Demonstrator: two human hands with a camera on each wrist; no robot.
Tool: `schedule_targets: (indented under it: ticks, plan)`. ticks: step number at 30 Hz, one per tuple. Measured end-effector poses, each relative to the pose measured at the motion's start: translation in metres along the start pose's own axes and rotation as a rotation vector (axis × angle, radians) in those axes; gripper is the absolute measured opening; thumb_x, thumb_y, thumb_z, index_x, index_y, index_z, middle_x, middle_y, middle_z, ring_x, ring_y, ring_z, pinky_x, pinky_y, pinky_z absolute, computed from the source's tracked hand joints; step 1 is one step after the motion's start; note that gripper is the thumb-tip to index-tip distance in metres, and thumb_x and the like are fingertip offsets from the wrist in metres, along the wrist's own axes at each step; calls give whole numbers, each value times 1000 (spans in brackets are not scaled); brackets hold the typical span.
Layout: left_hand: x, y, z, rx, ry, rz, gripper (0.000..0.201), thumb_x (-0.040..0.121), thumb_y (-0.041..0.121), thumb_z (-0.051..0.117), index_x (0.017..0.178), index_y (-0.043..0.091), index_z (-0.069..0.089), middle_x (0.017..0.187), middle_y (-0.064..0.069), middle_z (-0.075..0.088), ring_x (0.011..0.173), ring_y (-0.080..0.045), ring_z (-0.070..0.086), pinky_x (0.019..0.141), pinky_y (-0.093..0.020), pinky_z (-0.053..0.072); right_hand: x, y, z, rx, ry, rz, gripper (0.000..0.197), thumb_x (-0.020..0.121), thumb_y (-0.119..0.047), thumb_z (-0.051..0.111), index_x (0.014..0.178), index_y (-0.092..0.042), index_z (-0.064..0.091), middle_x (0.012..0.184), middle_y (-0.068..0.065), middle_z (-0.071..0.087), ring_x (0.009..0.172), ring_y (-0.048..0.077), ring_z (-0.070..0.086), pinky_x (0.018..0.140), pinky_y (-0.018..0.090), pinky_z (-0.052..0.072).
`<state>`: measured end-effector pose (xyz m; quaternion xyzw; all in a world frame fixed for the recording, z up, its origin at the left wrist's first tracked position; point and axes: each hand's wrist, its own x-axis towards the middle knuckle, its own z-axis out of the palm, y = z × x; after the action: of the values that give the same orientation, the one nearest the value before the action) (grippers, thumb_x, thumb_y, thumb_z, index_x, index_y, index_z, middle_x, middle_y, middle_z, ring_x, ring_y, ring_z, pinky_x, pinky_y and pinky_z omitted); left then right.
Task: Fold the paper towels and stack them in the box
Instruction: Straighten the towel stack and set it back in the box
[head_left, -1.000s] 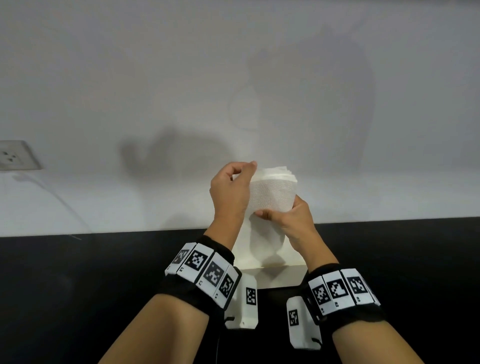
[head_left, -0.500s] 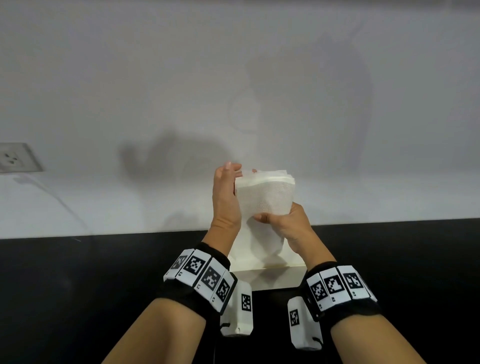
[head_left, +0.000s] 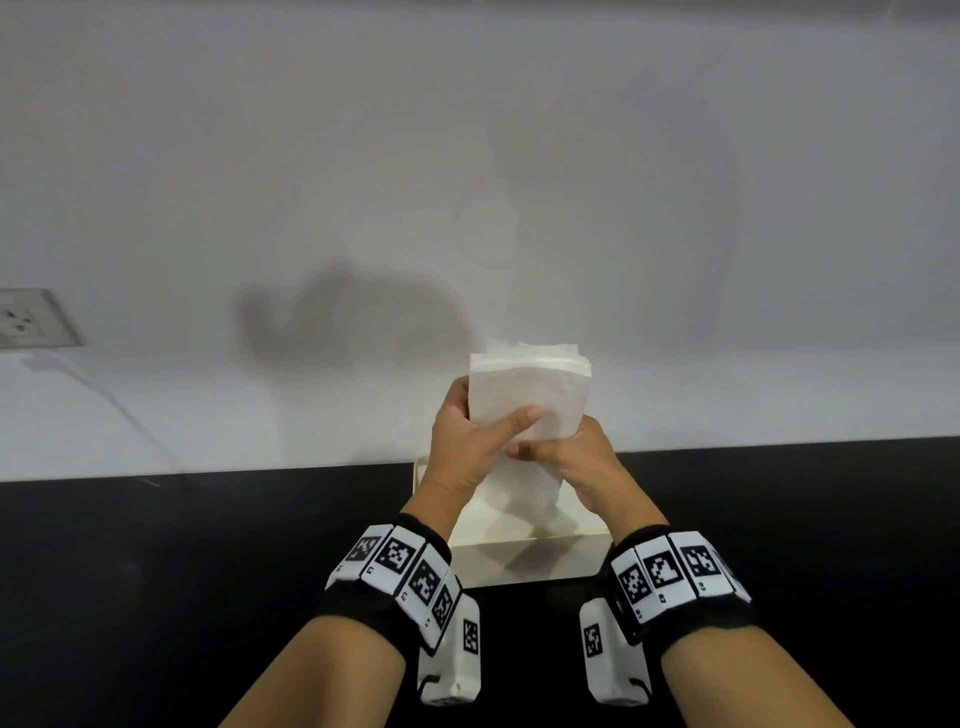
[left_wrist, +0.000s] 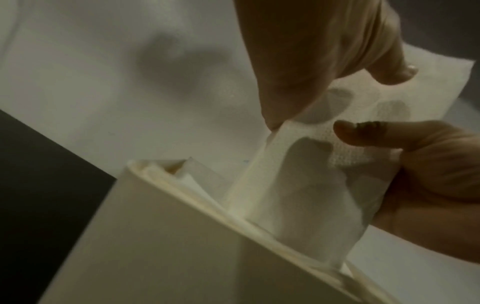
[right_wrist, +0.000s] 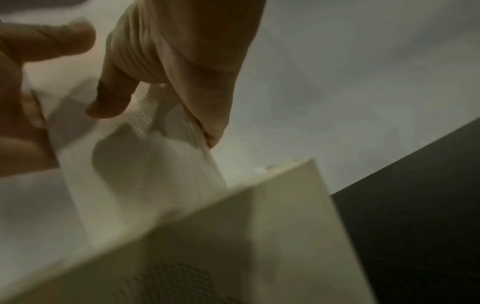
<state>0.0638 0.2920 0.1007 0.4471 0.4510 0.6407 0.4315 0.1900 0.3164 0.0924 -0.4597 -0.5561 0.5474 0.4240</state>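
Observation:
A stack of folded white paper towels (head_left: 527, 392) stands upright over the open cream box (head_left: 524, 564) on the black tabletop. My left hand (head_left: 491, 418) grips the stack's left side, thumb laid across its front. My right hand (head_left: 556, 448) pinches the lower right part, its thumb just under the left thumb. The stack's lower end reaches down into the box. In the left wrist view the towels (left_wrist: 309, 195) enter the box (left_wrist: 168, 236), where more folded sheets lie along the wall. The right wrist view shows the towels (right_wrist: 145, 174) above the box wall (right_wrist: 259, 236).
The box stands at the back edge of the black table (head_left: 156, 582), against a white wall (head_left: 467, 156). A wall socket (head_left: 31, 317) sits far left, with a cable (head_left: 104, 395) running down from it.
My left hand has slid from the stack's upper left edge down to its middle, and the thumb now wraps across the front. The right hand keeps its hold lower down.

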Motion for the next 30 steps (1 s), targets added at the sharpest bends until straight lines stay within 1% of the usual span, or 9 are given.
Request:
schedule_targets:
  ticks: [3,5,7,9,13,17,21,25,30]
  plan:
    - [-1,-3,1,50,14,-54,32,68,11,82,91,23,64,88,5,68,87,-16,65,65,-19,56,1,5,0,-64,-21,31,31,67,-5,80,90,-20,65,92,3,70,90,19,65,76,29,54]
    - [1,2,2,34,47,-74,22,72,9,78,83,23,65,82,5,68,80,-13,66,65,-21,56,3,7,-3,-74,-13,47,30,66,-7,81,88,-18,65,90,3,69,88,21,65,74,29,53]
    - [4,8,0,-76,71,-106,18,73,11,77,85,19,66,85,0,70,83,-19,67,74,-32,57,4,8,-8,-121,-19,96,34,64,-11,84,91,-16,65,89,2,70,86,21,66,74,30,54]
    - [7,14,-4,-236,92,-152,21,73,11,76,92,15,67,90,-3,72,91,-24,67,82,-41,55,4,13,-18,-191,-28,146,40,60,-18,86,95,-14,67,91,3,71,86,21,68,78,33,55]
    - [9,9,-28,-373,161,-172,31,74,2,73,102,10,65,95,-5,72,91,-23,68,82,-39,56,5,17,-42,-68,74,158,33,62,-11,85,89,-12,67,95,8,71,93,29,67,90,44,53]
    - [4,-4,-59,-79,78,-208,26,75,6,74,96,14,62,100,-11,69,97,-32,66,79,-42,56,4,17,-58,143,157,100,30,69,9,73,86,-14,65,92,4,69,96,27,63,89,39,50]
    - [0,-21,-69,154,25,-217,31,73,0,75,91,20,60,95,0,67,95,-23,64,77,-32,54,6,26,-56,148,148,88,33,72,9,70,90,-18,65,96,3,69,101,24,61,94,39,48]
    - [-3,-36,-66,188,26,-179,38,70,-9,75,92,18,62,97,-3,63,98,-19,59,80,-22,51,6,35,-48,118,137,102,32,71,10,71,88,-16,64,92,5,68,93,24,62,83,35,51]
    - [-6,-41,-60,124,62,-180,51,68,-5,78,105,24,58,105,0,59,99,-12,56,83,-21,49,6,33,-46,162,139,91,31,68,7,75,90,-13,65,92,5,70,85,21,66,72,30,52]
